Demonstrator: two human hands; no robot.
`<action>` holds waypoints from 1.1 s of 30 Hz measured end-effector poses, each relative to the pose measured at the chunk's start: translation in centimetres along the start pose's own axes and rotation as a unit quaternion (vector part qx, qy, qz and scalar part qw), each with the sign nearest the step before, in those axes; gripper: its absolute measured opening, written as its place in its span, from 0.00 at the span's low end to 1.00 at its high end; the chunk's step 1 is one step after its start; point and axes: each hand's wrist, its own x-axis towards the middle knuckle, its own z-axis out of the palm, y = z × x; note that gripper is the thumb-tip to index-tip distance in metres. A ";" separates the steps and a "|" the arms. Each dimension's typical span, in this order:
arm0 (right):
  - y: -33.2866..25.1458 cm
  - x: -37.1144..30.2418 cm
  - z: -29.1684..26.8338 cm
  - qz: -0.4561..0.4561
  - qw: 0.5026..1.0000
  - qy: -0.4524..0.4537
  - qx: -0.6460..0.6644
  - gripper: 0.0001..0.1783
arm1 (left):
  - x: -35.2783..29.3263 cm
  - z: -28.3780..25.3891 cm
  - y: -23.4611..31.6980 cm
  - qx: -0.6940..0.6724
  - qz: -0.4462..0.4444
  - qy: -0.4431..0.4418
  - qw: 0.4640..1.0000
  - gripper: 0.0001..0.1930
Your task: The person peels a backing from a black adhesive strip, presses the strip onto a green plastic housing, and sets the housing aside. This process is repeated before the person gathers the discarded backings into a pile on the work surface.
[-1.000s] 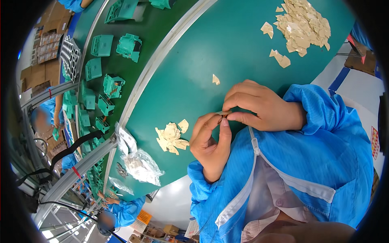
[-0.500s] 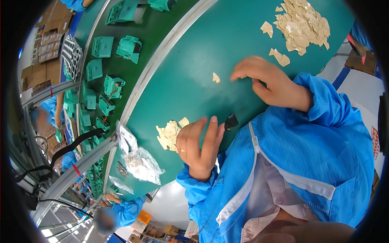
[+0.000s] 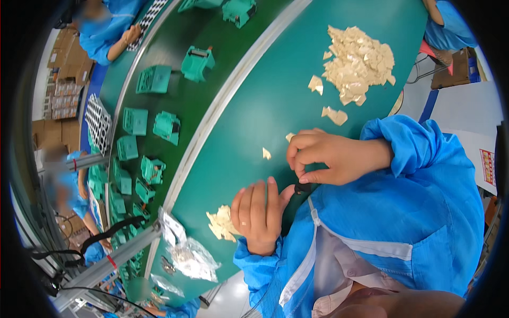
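Observation:
A small black angular part (image 3: 302, 188) is at the table's near edge, close to my body. My right hand (image 3: 336, 158) has its thumb and fingertips closed on it, partly covering it. The left hand (image 3: 258, 214) has its fingers stretched out, with the thumb tip touching the black part's left side. Just left of my left hand lies a small pile of cream flat pieces (image 3: 221, 223), which the hand partly overlaps. One loose cream piece (image 3: 266, 153) lies between the hands, farther off. Another cream scrap (image 3: 289, 137) shows beside the right fingers.
A large heap of cream pieces (image 3: 358, 61) lies at the far right of the green table (image 3: 249, 116). Clear plastic bags (image 3: 193, 259) sit at the left. Beyond a metal rail (image 3: 228, 87), green housings (image 3: 167, 127) stand on a conveyor. Other people work across it.
My right hand has come nearer and down to the black part by the left thumb, and its fingers have closed there. The whole view has shifted, showing more of the co-workers.

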 end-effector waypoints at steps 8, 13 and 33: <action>0.2 1.6 -18.1 -0.075 0.786 0.241 -0.564 0.17 | -0.8 6.0 3.0 -0.163 -0.204 -0.237 0.936 0.47; 7.4 1.9 -40.5 0.108 0.755 0.345 -0.547 0.38 | 1.9 8.9 5.1 -0.241 -0.080 -0.291 0.922 0.50; 0.6 2.9 -32.0 0.025 0.908 0.368 -0.200 0.47 | 1.1 9.6 5.2 -0.334 -0.174 -0.072 0.923 0.40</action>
